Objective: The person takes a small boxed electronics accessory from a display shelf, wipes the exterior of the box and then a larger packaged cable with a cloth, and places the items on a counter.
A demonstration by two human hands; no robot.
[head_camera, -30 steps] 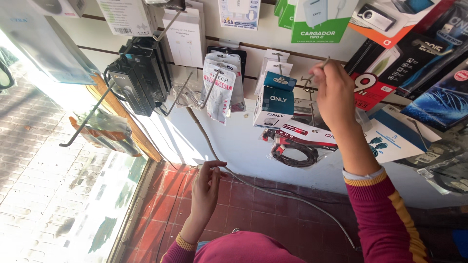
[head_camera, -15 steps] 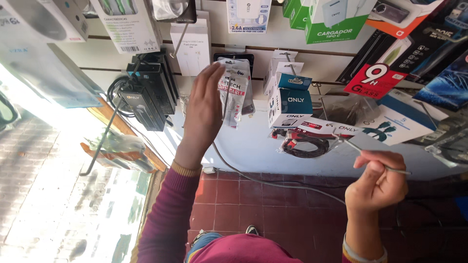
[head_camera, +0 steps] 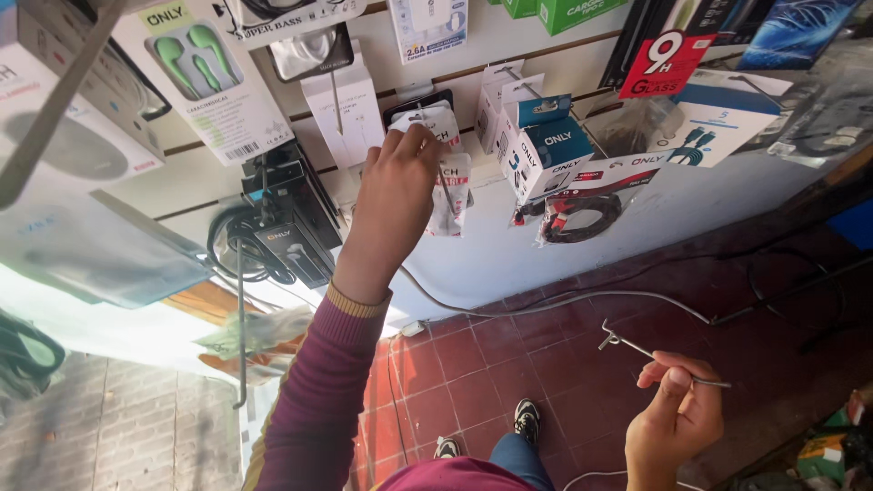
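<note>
My left hand (head_camera: 393, 202) reaches up to the white slat wall (head_camera: 509, 255) and pinches the top of a white plastic accessory packet (head_camera: 446, 177) that hangs there. My right hand (head_camera: 677, 418) is low at the right, fingers closed on a thin metal display hook (head_camera: 637, 350), whose bent bracket end points left. To the right of the packet hang a blue and white box (head_camera: 546, 150) and a bagged red and black cable (head_camera: 582, 205).
Black boxes (head_camera: 286, 223) hang left of my left arm beside an empty long metal hook (head_camera: 241, 318). An earphone box (head_camera: 214, 77) and other packages hang higher. A grey cable (head_camera: 564, 300) runs along the wall base above the red tile floor (head_camera: 491, 364).
My left hand came up from near the floor to the hanging packet. My right hand came down off the wall with the metal hook and now holds it low.
</note>
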